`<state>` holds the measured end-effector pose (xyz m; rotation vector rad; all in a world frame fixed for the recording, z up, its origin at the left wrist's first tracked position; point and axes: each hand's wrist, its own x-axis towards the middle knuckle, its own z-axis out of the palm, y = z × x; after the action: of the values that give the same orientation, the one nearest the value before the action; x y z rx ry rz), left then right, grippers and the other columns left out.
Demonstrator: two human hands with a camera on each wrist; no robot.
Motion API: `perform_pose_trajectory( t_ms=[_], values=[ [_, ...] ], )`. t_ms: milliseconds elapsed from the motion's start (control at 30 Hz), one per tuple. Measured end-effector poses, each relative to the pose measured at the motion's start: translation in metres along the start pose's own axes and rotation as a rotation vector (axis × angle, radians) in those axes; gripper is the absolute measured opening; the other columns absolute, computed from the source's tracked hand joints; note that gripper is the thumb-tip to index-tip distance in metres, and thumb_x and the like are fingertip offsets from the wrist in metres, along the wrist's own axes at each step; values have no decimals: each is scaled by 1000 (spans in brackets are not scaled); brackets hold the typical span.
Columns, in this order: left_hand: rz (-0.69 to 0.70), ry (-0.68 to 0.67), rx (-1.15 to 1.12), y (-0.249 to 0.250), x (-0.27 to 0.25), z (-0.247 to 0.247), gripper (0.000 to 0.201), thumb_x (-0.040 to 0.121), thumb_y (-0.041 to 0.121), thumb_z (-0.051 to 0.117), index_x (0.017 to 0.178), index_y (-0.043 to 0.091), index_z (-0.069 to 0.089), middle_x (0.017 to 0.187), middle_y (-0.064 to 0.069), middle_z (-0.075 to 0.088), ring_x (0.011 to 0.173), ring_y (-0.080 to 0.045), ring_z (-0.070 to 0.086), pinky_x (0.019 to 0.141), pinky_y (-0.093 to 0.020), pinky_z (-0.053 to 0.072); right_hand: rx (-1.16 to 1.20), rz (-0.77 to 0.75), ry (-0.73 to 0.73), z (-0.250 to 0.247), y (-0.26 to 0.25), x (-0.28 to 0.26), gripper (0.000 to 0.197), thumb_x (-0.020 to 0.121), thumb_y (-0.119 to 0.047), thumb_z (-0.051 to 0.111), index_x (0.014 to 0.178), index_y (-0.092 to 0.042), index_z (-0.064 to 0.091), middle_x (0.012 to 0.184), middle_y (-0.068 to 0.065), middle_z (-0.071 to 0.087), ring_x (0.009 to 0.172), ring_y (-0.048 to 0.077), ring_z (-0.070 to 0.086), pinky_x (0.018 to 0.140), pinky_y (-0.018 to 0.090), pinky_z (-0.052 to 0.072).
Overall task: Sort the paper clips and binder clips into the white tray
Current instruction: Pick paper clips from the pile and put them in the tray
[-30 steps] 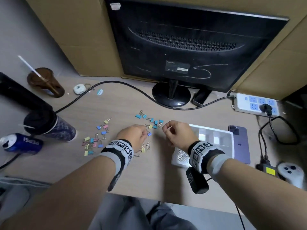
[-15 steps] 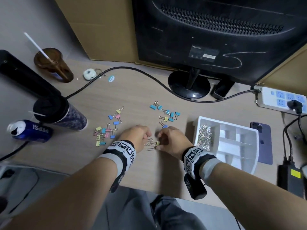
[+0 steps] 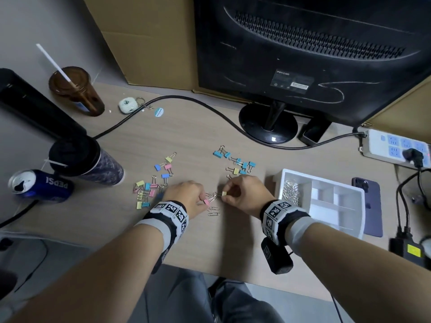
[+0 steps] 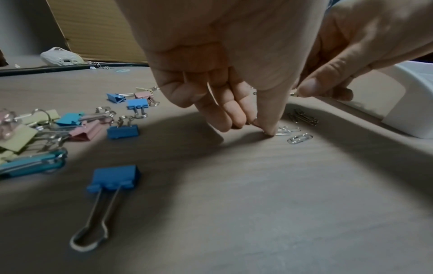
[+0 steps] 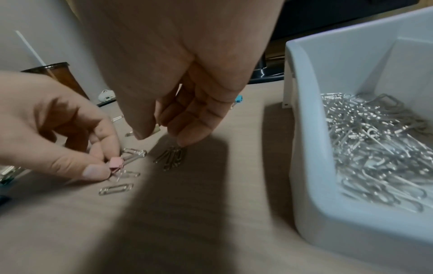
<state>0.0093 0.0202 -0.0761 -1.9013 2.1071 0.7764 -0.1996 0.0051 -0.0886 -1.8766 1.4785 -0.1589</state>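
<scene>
My left hand [image 3: 203,199] pinches a pink binder clip [image 3: 206,202] at the desk's middle; the same pink binder clip [image 5: 115,165] shows between thumb and forefinger in the right wrist view. My right hand [image 3: 224,197] pinches a pale yellow binder clip [image 3: 224,193] just to its right. Loose paper clips [image 3: 213,211] lie below both hands, and a small bundle of paper clips [image 5: 172,157] lies under my right fingers. The white tray [image 3: 349,226] stands to the right, with a heap of paper clips [image 3: 290,192] in its left compartment.
Coloured binder clips lie in a left cluster [image 3: 150,185] and a far group [image 3: 236,162]. A dark tumbler [image 3: 86,163] and a can [image 3: 39,186] stand left. The monitor stand [image 3: 268,127], a cable [image 3: 186,102], a phone [image 3: 368,203] and a power strip [image 3: 396,145] ring the area.
My right hand came back from over the tray to the small pile at the middle. Both hands closed in there; each now pinches a binder clip.
</scene>
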Motion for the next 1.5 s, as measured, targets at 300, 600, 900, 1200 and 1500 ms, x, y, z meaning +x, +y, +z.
perform_pose_trajectory(
  t_ms=[300,600,900,1200,1500],
  values=[
    [-11,124,-56,-27,-13,-7,13,82,44,60,88,33,57,95,14,58,85,-11,62,63,-25,44,-99,122,126,3,-12,28,9,85,-24,68,93,-20,71,87,-2,68,82,19,63,76,32,53],
    [-200,236,-29,-58,-9,-7,25,89,35,55,112,26,53,120,5,57,99,-22,64,79,-35,51,-133,52,127,5,-13,17,2,90,-27,58,90,-26,60,87,-6,61,80,15,57,71,27,45],
    [116,26,-93,-6,-2,10,74,62,66,74,124,36,47,123,11,40,119,-10,46,100,-38,44,-81,169,-132,-2,-9,-2,42,73,-7,52,109,-19,67,102,0,65,92,18,65,84,30,57],
    [110,15,-163,-6,0,27,47,76,40,82,114,28,58,119,7,50,118,-15,51,106,-33,40,90,47,-181,15,-13,-20,41,75,3,54,108,-12,71,89,-2,69,75,12,66,69,9,50],
    [97,3,-183,-2,-5,26,59,70,45,84,117,27,54,121,7,46,116,-13,51,102,-32,43,-136,234,-66,11,-6,-20,30,79,-13,63,109,-13,65,100,6,70,94,24,66,84,33,56]
  ],
)
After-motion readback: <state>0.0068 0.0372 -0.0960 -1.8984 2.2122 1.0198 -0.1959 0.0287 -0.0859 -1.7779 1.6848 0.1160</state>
